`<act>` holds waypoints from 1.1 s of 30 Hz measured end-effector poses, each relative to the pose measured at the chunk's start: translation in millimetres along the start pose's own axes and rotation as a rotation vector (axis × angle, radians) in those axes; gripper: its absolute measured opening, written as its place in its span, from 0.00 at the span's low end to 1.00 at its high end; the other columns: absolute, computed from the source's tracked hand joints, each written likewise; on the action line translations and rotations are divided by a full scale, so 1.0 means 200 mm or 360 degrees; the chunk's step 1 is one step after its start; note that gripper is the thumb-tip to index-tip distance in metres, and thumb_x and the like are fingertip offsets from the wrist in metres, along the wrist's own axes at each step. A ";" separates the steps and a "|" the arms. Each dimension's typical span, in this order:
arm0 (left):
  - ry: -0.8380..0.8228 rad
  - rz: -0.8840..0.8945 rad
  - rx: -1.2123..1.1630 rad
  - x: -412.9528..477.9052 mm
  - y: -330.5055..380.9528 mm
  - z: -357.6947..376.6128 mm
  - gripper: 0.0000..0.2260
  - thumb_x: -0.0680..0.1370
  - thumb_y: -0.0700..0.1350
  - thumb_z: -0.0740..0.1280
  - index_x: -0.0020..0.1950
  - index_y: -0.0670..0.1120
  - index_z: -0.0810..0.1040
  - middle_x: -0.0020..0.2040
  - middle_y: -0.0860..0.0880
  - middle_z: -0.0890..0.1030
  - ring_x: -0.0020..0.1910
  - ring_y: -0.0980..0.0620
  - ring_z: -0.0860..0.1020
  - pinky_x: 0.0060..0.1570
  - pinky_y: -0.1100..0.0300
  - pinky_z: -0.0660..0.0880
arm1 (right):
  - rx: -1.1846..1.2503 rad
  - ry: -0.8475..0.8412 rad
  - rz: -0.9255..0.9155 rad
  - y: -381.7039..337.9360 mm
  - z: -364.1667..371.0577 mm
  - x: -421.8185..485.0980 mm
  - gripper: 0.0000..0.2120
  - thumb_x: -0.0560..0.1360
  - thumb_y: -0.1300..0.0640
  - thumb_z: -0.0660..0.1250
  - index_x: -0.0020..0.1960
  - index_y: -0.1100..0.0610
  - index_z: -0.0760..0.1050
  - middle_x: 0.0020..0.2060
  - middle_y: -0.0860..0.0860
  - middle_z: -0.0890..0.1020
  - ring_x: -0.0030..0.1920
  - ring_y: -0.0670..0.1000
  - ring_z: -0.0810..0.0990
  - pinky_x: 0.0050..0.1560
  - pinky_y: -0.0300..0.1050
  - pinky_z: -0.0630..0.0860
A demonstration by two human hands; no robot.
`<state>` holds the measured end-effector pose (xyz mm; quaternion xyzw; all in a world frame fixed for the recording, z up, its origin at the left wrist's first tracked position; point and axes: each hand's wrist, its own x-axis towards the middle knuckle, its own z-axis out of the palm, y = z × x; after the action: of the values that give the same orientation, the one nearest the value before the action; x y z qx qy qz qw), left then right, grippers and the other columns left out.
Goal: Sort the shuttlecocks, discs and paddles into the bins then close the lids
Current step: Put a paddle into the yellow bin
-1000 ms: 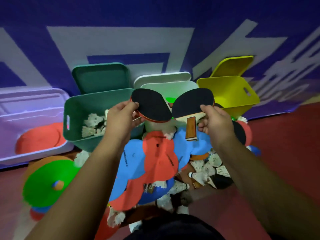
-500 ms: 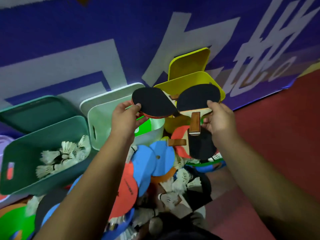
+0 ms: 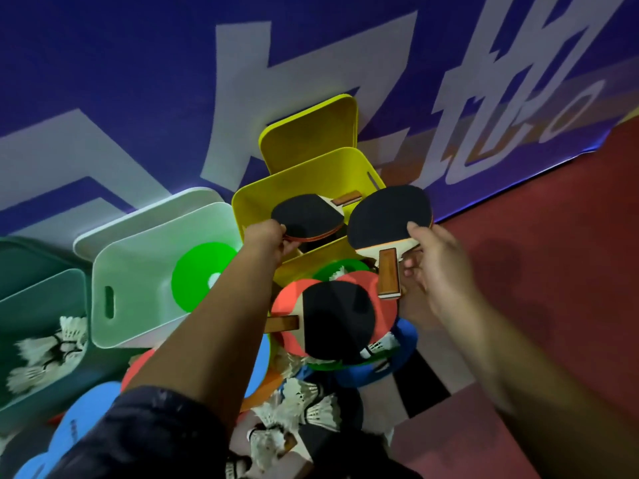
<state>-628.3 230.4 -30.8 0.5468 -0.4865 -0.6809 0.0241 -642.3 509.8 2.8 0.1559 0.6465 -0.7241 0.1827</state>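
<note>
- Two hands each held one paddle. The left hand (image 3: 266, 236) pinched the edge of a round black-faced paddle with a wooden handle (image 3: 304, 216), right over the open top of the yellow plastic bin (image 3: 254, 207).
- The right hand (image 3: 435, 271) gripped a second black paddle (image 3: 387, 216) by its neck, thumb on top, just beside that bin's front right corner.
- The bins stood side by side against the blue wall banner (image 3: 138, 63). The red floor (image 3: 553, 254) stretched out to the right.
- The yellow bin's lid (image 3: 307, 133) stood up behind it.
- The pale green bin (image 3: 138, 281) held a bright green disc (image 3: 197, 271). The dark green bin (image 3: 38, 299) held white feather shuttlecocks (image 3: 52, 347).
- A third black paddle (image 3: 339, 319) lay on a red disc (image 3: 287, 299) in the pile.
- The big white letters (image 3: 242, 98) on the banner could not be read.
</note>
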 end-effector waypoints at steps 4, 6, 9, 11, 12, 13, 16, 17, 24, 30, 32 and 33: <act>0.0015 -0.0026 0.0246 0.08 -0.02 0.06 0.09 0.85 0.31 0.59 0.64 0.39 0.72 0.46 0.40 0.75 0.44 0.44 0.79 0.38 0.48 0.85 | -0.0019 0.0004 0.0066 0.01 -0.08 0.05 0.05 0.80 0.54 0.70 0.48 0.55 0.77 0.27 0.52 0.73 0.26 0.49 0.72 0.29 0.43 0.67; 0.0061 -0.0009 0.0335 0.09 -0.03 0.06 0.07 0.85 0.32 0.61 0.62 0.38 0.73 0.47 0.38 0.77 0.40 0.42 0.78 0.50 0.43 0.85 | -0.0037 -0.0010 0.0075 0.01 -0.09 0.06 0.05 0.81 0.55 0.70 0.48 0.55 0.78 0.29 0.53 0.74 0.26 0.48 0.72 0.29 0.43 0.68; 0.0128 -0.0018 0.0410 0.09 -0.05 0.05 0.04 0.86 0.33 0.61 0.54 0.37 0.74 0.44 0.39 0.77 0.39 0.41 0.79 0.33 0.48 0.83 | -0.0096 -0.0074 0.0041 0.02 -0.09 0.08 0.07 0.80 0.55 0.71 0.50 0.59 0.80 0.33 0.56 0.77 0.27 0.49 0.73 0.30 0.43 0.70; 0.0187 0.0109 0.0526 0.10 -0.05 0.04 0.08 0.86 0.36 0.61 0.61 0.37 0.77 0.50 0.39 0.80 0.50 0.38 0.81 0.40 0.52 0.80 | -0.0117 -0.0159 0.0023 0.03 -0.05 0.09 0.11 0.79 0.53 0.73 0.53 0.62 0.81 0.36 0.57 0.78 0.29 0.49 0.74 0.32 0.45 0.70; 0.0157 0.0158 0.0646 0.10 -0.04 0.03 0.12 0.86 0.39 0.61 0.67 0.37 0.78 0.57 0.39 0.82 0.58 0.39 0.82 0.45 0.54 0.78 | -0.0115 -0.0206 0.0023 0.02 -0.03 0.09 0.12 0.79 0.53 0.73 0.54 0.62 0.82 0.36 0.57 0.79 0.29 0.49 0.74 0.31 0.45 0.70; 0.0143 0.0234 0.0707 0.10 -0.04 0.01 0.15 0.86 0.40 0.62 0.71 0.37 0.77 0.63 0.40 0.82 0.62 0.41 0.81 0.47 0.58 0.79 | -0.0115 -0.0253 0.0026 0.02 0.00 0.09 0.12 0.79 0.53 0.73 0.53 0.62 0.82 0.36 0.57 0.79 0.29 0.50 0.75 0.31 0.45 0.70; 0.0172 0.0430 0.0694 0.08 -0.02 -0.07 0.16 0.83 0.40 0.63 0.70 0.39 0.79 0.67 0.40 0.82 0.63 0.41 0.82 0.54 0.54 0.84 | -0.0124 -0.0383 0.0044 -0.01 0.12 0.11 0.11 0.79 0.52 0.74 0.51 0.60 0.81 0.35 0.56 0.80 0.29 0.51 0.77 0.29 0.45 0.72; 0.0161 0.0454 0.0668 0.07 -0.03 -0.10 0.15 0.82 0.39 0.64 0.67 0.40 0.81 0.65 0.40 0.83 0.62 0.41 0.83 0.59 0.48 0.83 | -0.0141 -0.0403 0.0058 -0.02 0.17 0.12 0.12 0.80 0.51 0.74 0.50 0.60 0.80 0.35 0.55 0.80 0.29 0.51 0.77 0.28 0.45 0.73; 0.0007 0.0544 0.0303 -0.30 -0.16 -0.39 0.08 0.84 0.37 0.62 0.55 0.43 0.81 0.53 0.43 0.87 0.48 0.46 0.86 0.48 0.52 0.81 | -0.0311 -0.0367 0.0209 -0.03 0.49 0.23 0.09 0.82 0.53 0.71 0.51 0.60 0.78 0.42 0.59 0.84 0.24 0.47 0.80 0.22 0.37 0.70; 0.0017 0.0542 0.0635 -0.47 -0.44 -0.63 0.10 0.83 0.37 0.61 0.54 0.43 0.82 0.49 0.48 0.88 0.45 0.47 0.85 0.44 0.53 0.79 | -0.0414 -0.0428 0.0481 0.02 0.65 0.29 0.05 0.84 0.57 0.66 0.54 0.57 0.79 0.49 0.55 0.88 0.24 0.43 0.76 0.22 0.34 0.63; 0.0045 0.0574 0.0774 -0.48 -0.51 -0.67 0.09 0.81 0.40 0.63 0.53 0.48 0.82 0.50 0.49 0.87 0.48 0.47 0.86 0.43 0.55 0.78 | -0.0446 -0.0472 0.0537 0.03 0.67 0.27 0.06 0.83 0.61 0.62 0.53 0.58 0.78 0.50 0.53 0.87 0.25 0.42 0.75 0.22 0.36 0.63; 0.0075 0.0577 0.0832 -0.46 -0.54 -0.70 0.07 0.79 0.44 0.65 0.52 0.51 0.82 0.50 0.50 0.87 0.49 0.47 0.85 0.44 0.52 0.78 | -0.0476 -0.0483 0.0509 0.05 0.68 0.25 0.07 0.83 0.62 0.62 0.51 0.59 0.78 0.50 0.53 0.88 0.25 0.43 0.75 0.23 0.36 0.63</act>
<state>-428.9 250.7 -28.5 0.4546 -0.7339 -0.5045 0.0150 -681.1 370.3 -14.2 0.1169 0.6786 -0.5977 0.4106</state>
